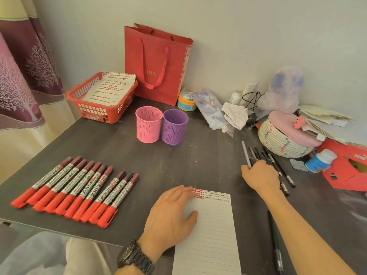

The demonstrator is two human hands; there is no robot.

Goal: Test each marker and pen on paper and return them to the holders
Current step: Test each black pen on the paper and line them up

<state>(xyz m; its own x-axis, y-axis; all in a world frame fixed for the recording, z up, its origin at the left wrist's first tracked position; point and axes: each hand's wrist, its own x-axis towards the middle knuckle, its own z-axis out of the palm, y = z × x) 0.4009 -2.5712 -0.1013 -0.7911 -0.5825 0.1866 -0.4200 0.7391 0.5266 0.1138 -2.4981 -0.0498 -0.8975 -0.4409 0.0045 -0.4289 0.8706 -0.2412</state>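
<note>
**Item 1. Pens** (264, 157), slim, mostly dark, several. They are lying side by side on the worktop (198, 161), under and just beyond the fingers (247, 169) of the right hand (260, 176). Their long axes are running away from the fingers and leaning slightly left, with the near ends passing beneath the palm and showing again beside the wrist. A pale pen (245, 154) is lying leftmost in the set, touching the forefinger. The fingers are curling down over the barrels. The hand is showing only its back, so it cannot be told whether they are pinching a pen.

**Item 2. Paper** (210, 235), lined pad. It is lying below and left of those fingers, near the worktop's front edge. The left hand (172, 213) is pressing it flat, fingers straight, tips at the scribbled top lines.

**Item 3. Holders.** The pink holder (148, 127) and purple holder (174, 129) are standing upright, side by side, well apart from the right fingers, up and to the left. Bare worktop is lying between, so the return path is looking unobstructed.

**Item 4. Red markers** (79, 193). These are lying in a tight slanted row far left of both hands, with the left hand nearer.

**Item 5. Lone black pen** (275, 243). It is lying right of the pad, beside the right forearm.

**Item 6. Woven basket** (284, 143). It is crowding the pens' far ends on the right. A lift is probably wanting a draw toward the pad, not rightward.
</note>
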